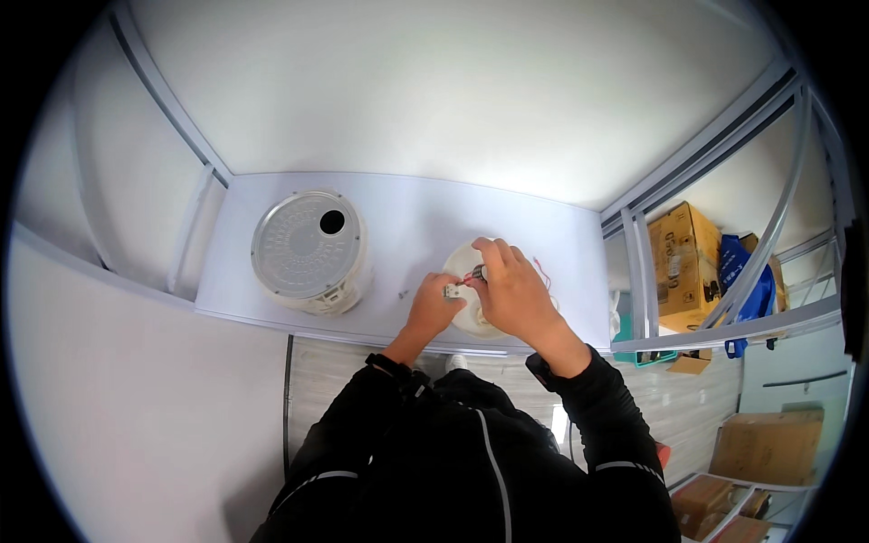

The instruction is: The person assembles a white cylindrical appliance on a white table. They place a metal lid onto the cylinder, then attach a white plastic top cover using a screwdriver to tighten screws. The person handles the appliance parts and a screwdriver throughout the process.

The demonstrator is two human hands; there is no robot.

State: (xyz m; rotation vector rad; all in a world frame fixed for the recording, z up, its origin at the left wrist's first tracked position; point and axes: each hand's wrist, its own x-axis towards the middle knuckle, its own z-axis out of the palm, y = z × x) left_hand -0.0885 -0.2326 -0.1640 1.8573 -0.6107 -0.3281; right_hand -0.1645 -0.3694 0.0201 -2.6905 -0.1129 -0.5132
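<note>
At the right half of the white table, my left hand (pixel 433 306) is closed, pinching a small whitish block (pixel 452 290) between thumb and fingers. My right hand (pixel 519 294) is curled around a small dark and silver cylinder (pixel 478 271); its kind cannot be made out. Cylinder and block are close together, with a bit of red between them. Beneath both hands lies a white round base (pixel 468 323), partly covered by them. A thin red wire (pixel 543 271) sticks out beyond my right hand.
A white bucket (pixel 353 291) with a grey lid and a dark round hole stands at left on the table (pixel 398 204). Small metal bits (pixel 404 294) lie between bucket and hands. Walls and metal framing enclose the table; a cardboard box (pixel 681 262) and a blue bag (pixel 747 276) are beyond at right.
</note>
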